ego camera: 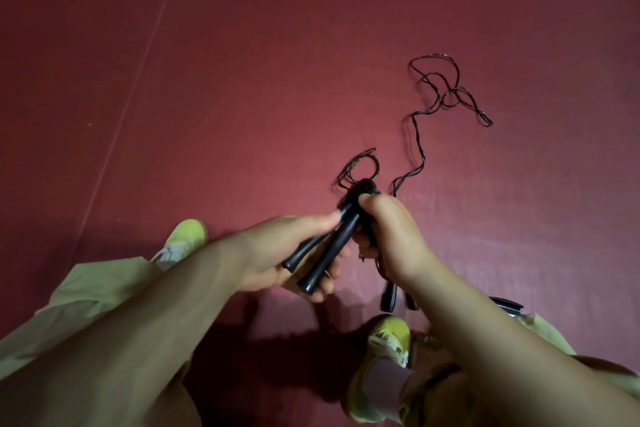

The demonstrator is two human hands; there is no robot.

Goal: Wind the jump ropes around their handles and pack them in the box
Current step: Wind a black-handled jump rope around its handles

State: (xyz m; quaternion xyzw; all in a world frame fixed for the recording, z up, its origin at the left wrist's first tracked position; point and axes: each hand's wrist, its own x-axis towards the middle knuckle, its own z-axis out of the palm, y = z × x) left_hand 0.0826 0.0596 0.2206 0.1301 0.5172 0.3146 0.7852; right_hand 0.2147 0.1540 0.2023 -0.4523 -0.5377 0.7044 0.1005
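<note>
A dark red floor [242, 80] filled the view, crossed by one pale seam at the left. The person sat above it in pale green trousers and yellow-green shoes [389, 340]. The left hand [277, 253] was closed around the lower ends of two black handles [332, 243], held side by side and pointing up and away. The right hand [388, 236] was clamped on their upper ends, where the first turns of thin black rope [419, 146] had gathered. The rest of the rope trailed away — a loose, kinked tangle lying on the floor well beyond the hands.

The rope appeared light, limp and springy; it would likely slip off unless each turn was pinned by a thumb. The stiff handles offered the firm hold.

Below the right wrist a second pair of handles [389, 298] showed. No box was in view — its contents could not be judged.
</note>
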